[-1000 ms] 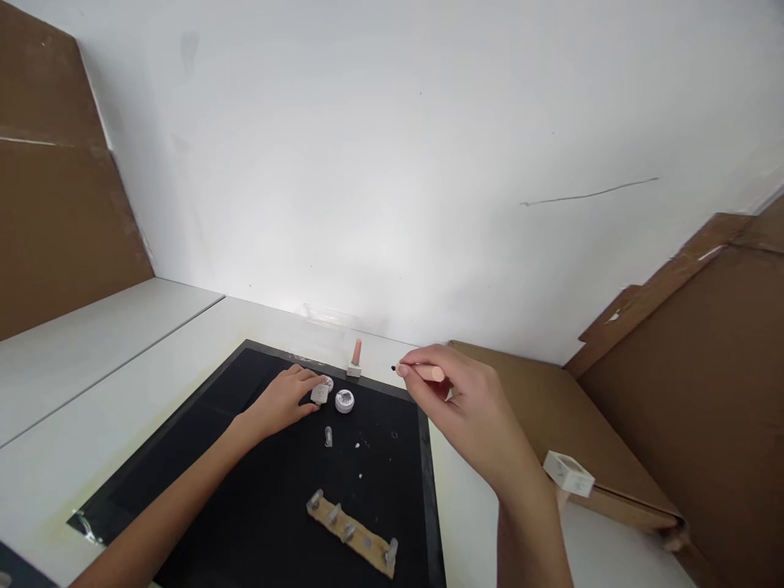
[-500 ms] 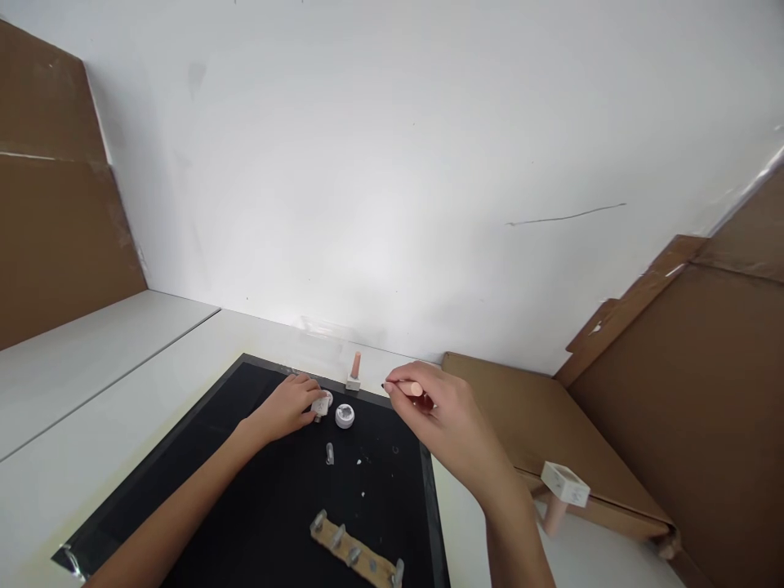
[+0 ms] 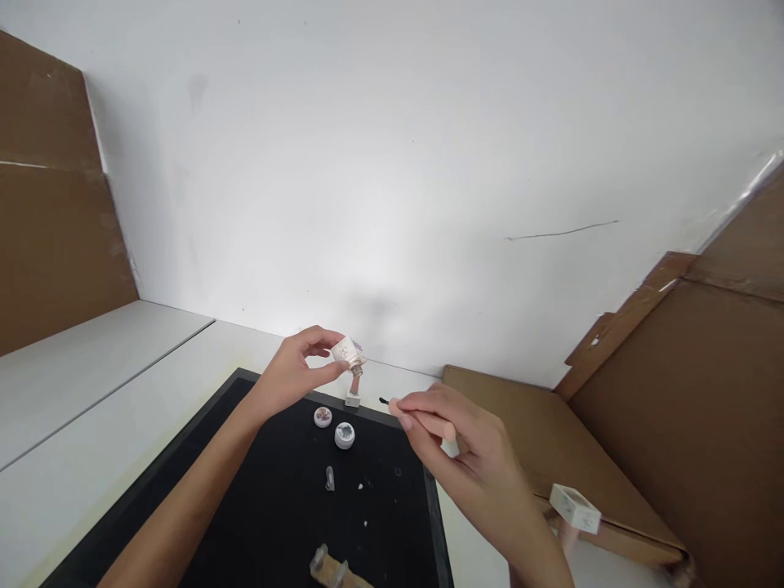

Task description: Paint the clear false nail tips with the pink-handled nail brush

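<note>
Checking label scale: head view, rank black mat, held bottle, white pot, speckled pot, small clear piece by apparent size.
1. Black mat, cut off by frame
2. Held bottle, in left hand
3. White pot and speckled pot: near alike, not ranked
4. Small clear piece

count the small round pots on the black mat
2: the left pot near the mat's far edge, the right pot beside it, slightly nearer. The left forearm could hide others.
</note>
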`<action>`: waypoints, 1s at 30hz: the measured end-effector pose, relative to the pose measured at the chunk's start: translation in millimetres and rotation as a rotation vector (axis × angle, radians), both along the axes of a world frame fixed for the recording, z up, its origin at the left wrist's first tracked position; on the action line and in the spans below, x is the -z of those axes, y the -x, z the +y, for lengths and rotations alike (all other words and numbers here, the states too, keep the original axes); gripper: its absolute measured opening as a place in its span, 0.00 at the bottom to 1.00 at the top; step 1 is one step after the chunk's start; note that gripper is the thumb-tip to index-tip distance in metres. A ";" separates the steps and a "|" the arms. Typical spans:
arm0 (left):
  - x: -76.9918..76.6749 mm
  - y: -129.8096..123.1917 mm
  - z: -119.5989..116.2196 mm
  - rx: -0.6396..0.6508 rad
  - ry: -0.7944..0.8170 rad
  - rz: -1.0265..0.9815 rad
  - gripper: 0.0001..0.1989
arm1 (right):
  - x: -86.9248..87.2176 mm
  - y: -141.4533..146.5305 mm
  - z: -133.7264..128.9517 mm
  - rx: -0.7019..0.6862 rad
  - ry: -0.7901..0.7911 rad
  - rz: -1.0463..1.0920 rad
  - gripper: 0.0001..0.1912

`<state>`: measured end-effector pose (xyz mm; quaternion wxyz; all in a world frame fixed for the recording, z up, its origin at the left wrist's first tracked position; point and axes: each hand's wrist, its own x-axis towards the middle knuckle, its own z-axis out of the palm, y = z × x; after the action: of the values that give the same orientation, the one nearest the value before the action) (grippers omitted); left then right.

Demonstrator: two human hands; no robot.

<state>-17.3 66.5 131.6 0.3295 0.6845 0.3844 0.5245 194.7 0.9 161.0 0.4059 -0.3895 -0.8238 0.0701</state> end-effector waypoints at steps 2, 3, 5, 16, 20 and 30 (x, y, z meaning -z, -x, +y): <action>-4.9 -3.8 -5.3 0.051 0.100 -0.110 0.09 | -1.8 0.1 -2.9 -0.044 -0.058 0.053 0.07; -5.6 -4.8 -7.6 0.075 0.148 -0.153 0.09 | -2.5 0.3 -3.9 -0.062 -0.080 0.071 0.08; -5.1 -5.0 -11.5 0.103 0.235 -0.212 0.09 | -3.5 1.1 -4.9 -0.083 -0.111 0.096 0.10; -12.5 8.3 -23.3 0.153 0.290 -0.269 0.11 | -0.6 12.0 -2.3 -0.134 -0.223 0.121 0.16; -13.1 8.5 -27.2 0.077 0.206 -0.237 0.10 | 1.0 15.5 -3.8 -0.144 -0.243 0.109 0.16; -19.1 5.7 -35.0 -0.002 0.165 -0.153 0.10 | 4.2 17.5 -4.2 -0.122 -0.281 0.017 0.18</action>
<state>-23.0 31.5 150.8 0.4125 0.6125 0.4009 0.5422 177.2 -3.2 156.8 0.4584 -0.2777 -0.8441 -0.0180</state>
